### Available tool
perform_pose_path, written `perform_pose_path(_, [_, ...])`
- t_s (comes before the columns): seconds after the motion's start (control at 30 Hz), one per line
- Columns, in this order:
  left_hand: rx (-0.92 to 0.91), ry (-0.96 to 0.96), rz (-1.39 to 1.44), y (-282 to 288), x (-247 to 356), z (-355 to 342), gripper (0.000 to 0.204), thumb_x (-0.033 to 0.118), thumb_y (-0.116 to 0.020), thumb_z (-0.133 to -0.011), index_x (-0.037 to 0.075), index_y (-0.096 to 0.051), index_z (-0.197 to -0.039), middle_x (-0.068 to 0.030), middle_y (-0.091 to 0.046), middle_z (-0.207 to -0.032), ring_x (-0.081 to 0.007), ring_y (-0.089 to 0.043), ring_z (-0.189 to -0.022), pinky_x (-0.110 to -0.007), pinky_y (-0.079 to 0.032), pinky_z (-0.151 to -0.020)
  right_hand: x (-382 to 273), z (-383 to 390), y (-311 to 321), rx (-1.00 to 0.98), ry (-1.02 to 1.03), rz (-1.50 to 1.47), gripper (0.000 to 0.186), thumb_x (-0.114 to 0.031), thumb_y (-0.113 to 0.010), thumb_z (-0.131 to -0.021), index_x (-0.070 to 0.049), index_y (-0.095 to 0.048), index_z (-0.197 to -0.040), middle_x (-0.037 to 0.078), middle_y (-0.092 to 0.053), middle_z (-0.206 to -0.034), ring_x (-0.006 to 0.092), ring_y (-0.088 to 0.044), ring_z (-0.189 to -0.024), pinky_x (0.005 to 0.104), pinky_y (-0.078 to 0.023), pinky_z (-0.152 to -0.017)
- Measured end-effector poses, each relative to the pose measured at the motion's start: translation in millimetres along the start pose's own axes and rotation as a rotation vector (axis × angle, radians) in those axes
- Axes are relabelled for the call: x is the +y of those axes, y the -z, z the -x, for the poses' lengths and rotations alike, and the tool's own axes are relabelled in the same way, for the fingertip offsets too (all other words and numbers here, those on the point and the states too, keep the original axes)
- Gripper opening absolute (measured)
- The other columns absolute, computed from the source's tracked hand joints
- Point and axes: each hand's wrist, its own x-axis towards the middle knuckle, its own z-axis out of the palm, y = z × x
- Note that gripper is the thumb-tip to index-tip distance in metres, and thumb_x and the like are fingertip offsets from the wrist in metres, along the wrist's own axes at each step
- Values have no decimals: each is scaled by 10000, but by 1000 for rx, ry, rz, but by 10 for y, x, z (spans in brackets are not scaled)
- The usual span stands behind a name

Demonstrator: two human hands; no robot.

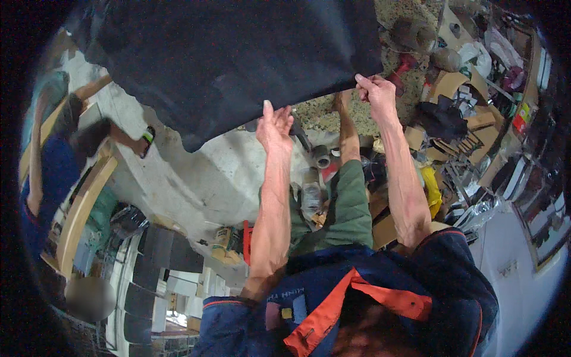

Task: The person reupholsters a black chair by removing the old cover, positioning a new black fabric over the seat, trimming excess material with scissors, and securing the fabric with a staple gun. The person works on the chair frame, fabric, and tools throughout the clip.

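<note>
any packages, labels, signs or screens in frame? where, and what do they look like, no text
Can: lower middle, on the grey floor; small, cylindrical, tan with a pale label.
Cardboard pieces: upper right in the clutter; flat, brown.
Yellow bag: right of the right forearm; crumpled, bright yellow.
Tape rolls: below the dark cloth held by the left hand and right hand; round, grey.
Screens or signs: none clear.

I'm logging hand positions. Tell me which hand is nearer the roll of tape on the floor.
Left. The left hand grips the dark cloth edge just up-left of the tape roll; the right hand pinches the cloth's corner farther up and right.
</note>
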Motion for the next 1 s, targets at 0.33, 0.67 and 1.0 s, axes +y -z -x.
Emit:
perform_pose_path(0.33, [-113, -129, 102, 255, 25, -288, 304, 155, -747, -914, 35, -597, -1150, -81, -633, -1062, -252, -609, -993, -416, -548, -907, 123, 568, -838, -272, -311, -267, 229, -209, -792, -868, -2, -697, -895, 19, -637, -711, 88, -535, -550, 260, -416, -505])
perform_pose_path(0.67, [-201, -300, -7, 680, 493, -419, 262, 54, -683, -937, 32, -610, -1188, -113, -658, -1156, -252, -634, -1068, -429, -518, -994, 306, 532, -1069, -171, -259, -254, 201, -141, -750, -889, 26, -668, -813, 64, -653, -688, 97, -521, -514, 272, -422, -498])
perform_pose_path(1.0, [122, -364, -61, 956, 804, -439, 330, 44, -666, -930, -5, -525, -1225, -103, -605, -1216, -249, -624, -1105, -395, -548, -1000, 475, 507, -1190, -69, -129, -23, 216, -142, -731, -898, 63, -682, -855, 87, -687, -728, 89, -518, -499, 266, -406, -467])
